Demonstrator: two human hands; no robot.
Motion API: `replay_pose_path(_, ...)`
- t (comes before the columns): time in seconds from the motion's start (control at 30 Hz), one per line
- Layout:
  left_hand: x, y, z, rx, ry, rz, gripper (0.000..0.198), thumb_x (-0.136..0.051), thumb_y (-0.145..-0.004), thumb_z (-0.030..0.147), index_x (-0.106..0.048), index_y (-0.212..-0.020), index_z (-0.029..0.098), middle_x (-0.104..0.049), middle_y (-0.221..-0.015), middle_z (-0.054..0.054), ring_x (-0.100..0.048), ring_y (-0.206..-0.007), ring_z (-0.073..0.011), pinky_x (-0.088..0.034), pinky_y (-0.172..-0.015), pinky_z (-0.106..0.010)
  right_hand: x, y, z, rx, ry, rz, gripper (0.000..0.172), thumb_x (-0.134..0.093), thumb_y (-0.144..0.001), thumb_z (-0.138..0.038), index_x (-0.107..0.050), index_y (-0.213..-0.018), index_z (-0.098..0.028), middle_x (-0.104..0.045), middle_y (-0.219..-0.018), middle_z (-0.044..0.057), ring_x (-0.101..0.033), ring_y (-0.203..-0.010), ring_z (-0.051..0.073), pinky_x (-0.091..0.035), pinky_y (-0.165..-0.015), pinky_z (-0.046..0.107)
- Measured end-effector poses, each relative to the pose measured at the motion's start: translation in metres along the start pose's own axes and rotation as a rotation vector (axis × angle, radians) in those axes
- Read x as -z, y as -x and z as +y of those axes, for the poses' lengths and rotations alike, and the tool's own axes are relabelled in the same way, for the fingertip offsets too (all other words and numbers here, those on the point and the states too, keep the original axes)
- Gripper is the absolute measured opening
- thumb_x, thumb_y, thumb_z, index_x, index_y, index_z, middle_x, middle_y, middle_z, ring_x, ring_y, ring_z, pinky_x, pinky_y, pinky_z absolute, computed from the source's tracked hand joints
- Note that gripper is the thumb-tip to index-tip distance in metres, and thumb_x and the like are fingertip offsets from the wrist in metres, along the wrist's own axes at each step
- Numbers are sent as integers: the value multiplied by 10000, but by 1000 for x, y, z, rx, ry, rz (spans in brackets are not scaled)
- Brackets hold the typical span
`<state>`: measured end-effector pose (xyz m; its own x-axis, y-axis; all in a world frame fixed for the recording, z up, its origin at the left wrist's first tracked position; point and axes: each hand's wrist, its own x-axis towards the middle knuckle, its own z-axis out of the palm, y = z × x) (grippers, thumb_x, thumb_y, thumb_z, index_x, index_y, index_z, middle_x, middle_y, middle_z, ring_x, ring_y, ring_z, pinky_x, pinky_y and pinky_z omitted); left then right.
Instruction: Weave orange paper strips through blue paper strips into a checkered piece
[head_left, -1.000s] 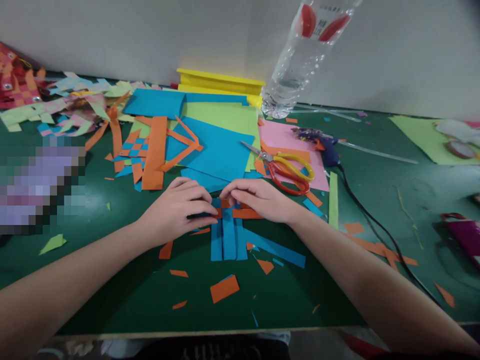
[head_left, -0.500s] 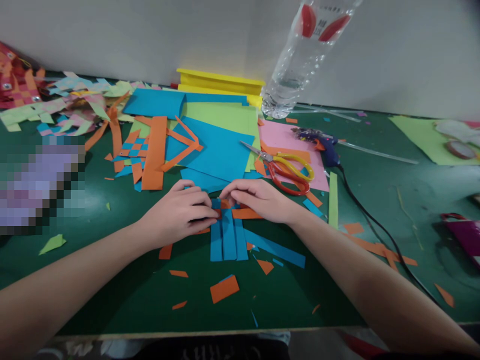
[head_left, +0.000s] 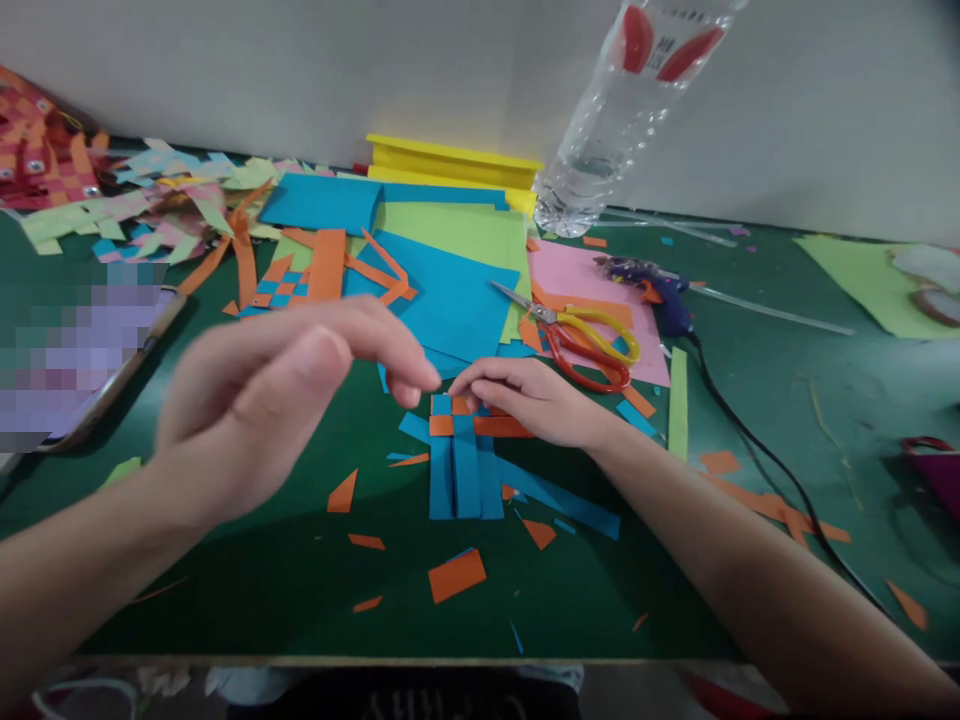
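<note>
A small weave of blue and orange paper strips (head_left: 466,470) lies flat on the table in front of me. Its blue strips hang loose toward me, and an orange strip (head_left: 501,427) runs out to the right beneath my right hand (head_left: 529,398). The bent fingers of that hand hold the weave at its top edge; their tips are partly hidden. Raised above the table, left of the weave, my left hand (head_left: 277,400) is empty, its fingers curved and its thumb apart. A long blue strip (head_left: 559,497) lies at the weave's lower right.
Scissors (head_left: 581,335) lie on pink paper, with a glue gun (head_left: 660,295) and its cord to the right. A water bottle (head_left: 600,140) stands behind. Blue sheets (head_left: 442,290) sit farther back, a phone (head_left: 90,360) at the left. Orange scraps (head_left: 457,576) are scattered nearer me.
My left hand has let go of the weave and lifted up and to the left, uncovering its left side. My right hand stays on the weave. The view has shifted slightly.
</note>
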<state>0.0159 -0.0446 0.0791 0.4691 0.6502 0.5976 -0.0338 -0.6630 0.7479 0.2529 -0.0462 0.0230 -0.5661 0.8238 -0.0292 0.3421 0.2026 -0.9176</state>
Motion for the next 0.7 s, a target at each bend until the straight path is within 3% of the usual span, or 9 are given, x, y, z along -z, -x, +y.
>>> replay_pose_path(0.07,3,-12,6,52,258,169,373,-401,-1007,263,-713,-810,209,-675,-780,15,-600,-709,-150,-511,-741,-340,1,0,1,-9,29,-1,255,-430,-962,-281,-650,-997,-156,-656,-851,34,-602,-771,133,-477,-700,269)
replay_pose_path(0.1,3,-15,9,-8,314,127,391,-382,-1006,226,-712,-798,202,-672,-759,19,-606,-679,-138,-515,-672,-313,1,0,1,-15,40,0,255,-429,-962,-281,-651,-996,-159,-655,-849,32,-599,-766,132,-470,-692,266)
replay_pose_path(0.17,2,-17,17,124,214,111,376,-374,-978,99,-681,-790,209,-644,-779,24,-610,-726,-132,-515,-718,-301,1,0,1,-24,59,2,251,-433,-962,-281,-653,-993,-164,-654,-841,26,-592,-750,128,-458,-677,259)
replay_pose_path(0.27,-7,-2,30,232,129,-183,272,-436,-946,88,-646,-894,252,-641,-739,30,-608,-659,-137,-530,-615,-292,1,0,0,-11,46,5,244,-440,-960,-280,-649,-993,-159,-655,-839,26,-592,-752,123,-459,-687,253)
replay_pose_path(0.3,-13,5,33,204,104,-270,273,-449,-926,72,-632,-982,267,-661,-768,25,-619,-665,-141,-542,-620,-294,1,0,0,-5,38,4,242,-441,-960,-278,-647,-993,-157,-655,-839,28,-595,-756,124,-463,-693,252)
replay_pose_path(0.4,-30,25,35,-85,29,-413,269,-477,-894,62,-571,-1087,224,-700,-800,1,-629,-662,-140,-558,-700,-303,0,0,-1,10,50,0,241,-434,-962,-270,-645,-993,-158,-655,-838,30,-604,-761,125,-471,-695,252)
replay_pose_path(0.43,-35,30,32,-161,-54,-430,230,-489,-893,79,-569,-1069,205,-699,-783,-6,-614,-623,-133,-541,-660,-307,0,0,-2,8,70,0,240,-434,-962,-267,-646,-991,-161,-656,-836,28,-605,-758,125,-470,-690,251)
replay_pose_path(0.57,-43,41,4,-401,-455,-447,186,-467,-890,114,-600,-1015,146,-667,-682,-13,-569,-569,-146,-476,-572,-326,1,0,-3,6,88,2,236,-430,-963,-256,-647,-997,-169,-668,-857,28,-613,-773,127,-476,-703,255)
replay_pose_path(0.7,-29,39,-30,-421,-754,-338,133,-484,-898,126,-596,-956,170,-641,-668,9,-582,-607,-142,-450,-621,-309,2,0,-4,-3,87,6,222,-439,-953,-240,-646,-989,-171,-668,-849,23,-617,-769,126,-477,-713,259)
